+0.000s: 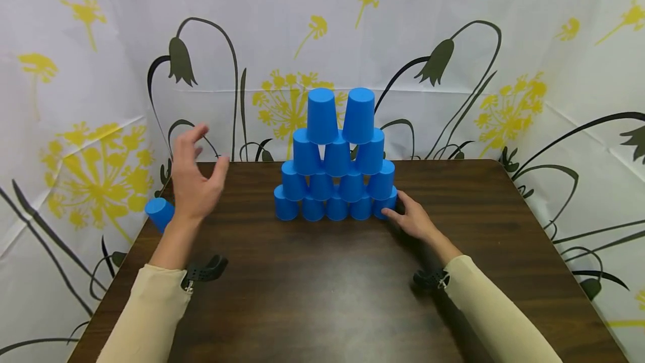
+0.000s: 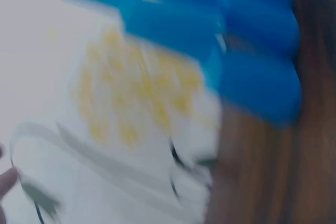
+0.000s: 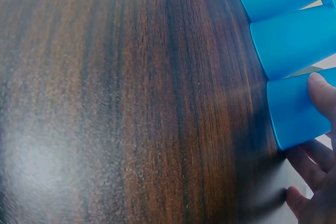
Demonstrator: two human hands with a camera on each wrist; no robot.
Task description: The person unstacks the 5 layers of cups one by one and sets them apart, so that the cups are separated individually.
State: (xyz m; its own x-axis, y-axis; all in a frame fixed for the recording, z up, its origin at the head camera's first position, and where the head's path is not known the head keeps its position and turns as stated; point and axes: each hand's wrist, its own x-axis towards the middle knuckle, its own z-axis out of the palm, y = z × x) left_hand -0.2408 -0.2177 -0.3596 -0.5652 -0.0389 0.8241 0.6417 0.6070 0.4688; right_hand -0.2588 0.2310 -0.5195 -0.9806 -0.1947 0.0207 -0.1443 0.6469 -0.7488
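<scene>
Blue plastic cups, all upside down, form a stepped pyramid at the back of the table, with three cups in the third row and two cups (image 1: 322, 116) on top. My right hand (image 1: 414, 218) holds the rightmost bottom cup (image 3: 296, 111), thumb on its front and the other fingers round its far side. Raised at the left, my left hand (image 1: 194, 175) has its fingers spread and nothing in them. Beside the left wrist, a single blue cup (image 1: 160, 213) appears tilted at the table's left edge, partly hidden by the arm. The left wrist view is blurred.
The dark wood table (image 1: 302, 296) ends just behind the pyramid. A white curtain (image 1: 282, 10) with flower prints hangs along the back and both sides. Each wrist wears a black strap (image 1: 206, 269).
</scene>
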